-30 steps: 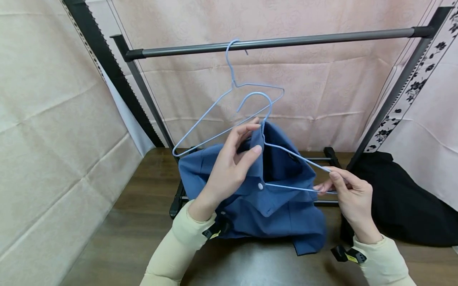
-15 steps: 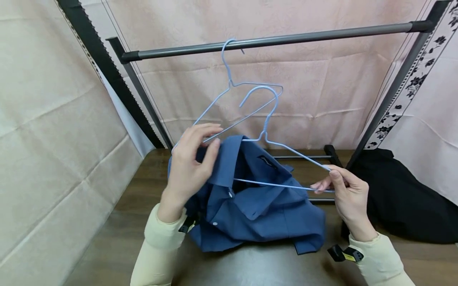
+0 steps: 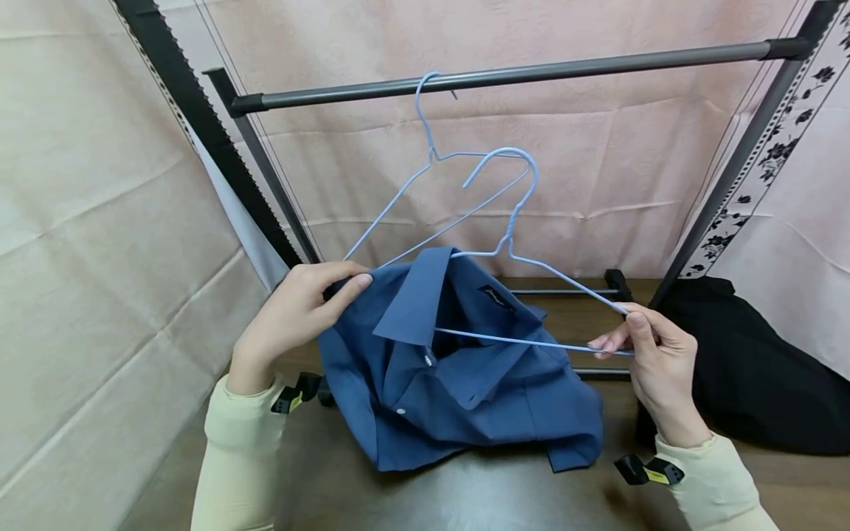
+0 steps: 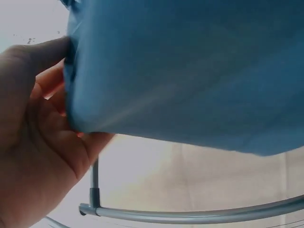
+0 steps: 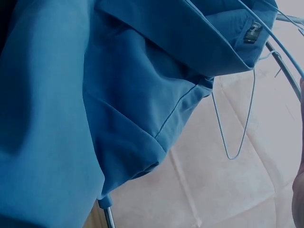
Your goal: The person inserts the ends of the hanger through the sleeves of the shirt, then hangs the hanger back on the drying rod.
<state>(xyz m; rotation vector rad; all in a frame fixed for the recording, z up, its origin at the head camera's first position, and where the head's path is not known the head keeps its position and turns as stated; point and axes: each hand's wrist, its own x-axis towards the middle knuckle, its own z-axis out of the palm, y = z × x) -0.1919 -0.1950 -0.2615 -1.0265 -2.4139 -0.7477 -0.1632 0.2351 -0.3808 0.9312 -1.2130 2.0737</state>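
A blue collared shirt (image 3: 491, 398) with white buttons hangs on a light-blue wire hanger (image 3: 564, 274), whose left part lies inside the collar, hidden by cloth. My left hand (image 3: 292, 310) pinches the shirt at its left shoulder; in the left wrist view, thumb and fingers grip the edge of the blue cloth (image 4: 180, 80). My right hand (image 3: 664, 369) holds the hanger's bare right end, outside the shirt, with both wires between its fingers. A dark label (image 3: 496, 298) shows inside the open collar. In the right wrist view only a sliver of the right hand (image 5: 298, 190) appears.
Behind the shirt, a second light-blue hanger (image 3: 398, 193) hangs from the dark metal rail (image 3: 598, 68) of a rack standing on the wooden table (image 3: 319, 472). Black cloth (image 3: 757, 376) lies at the right. Pale fabric (image 3: 99, 221) covers the left side and back.
My left hand has moved from the collar leftward and down to the shoulder, spreading the shirt out left. The hanger's hook has shifted right and up. My right hand keeps its hold.
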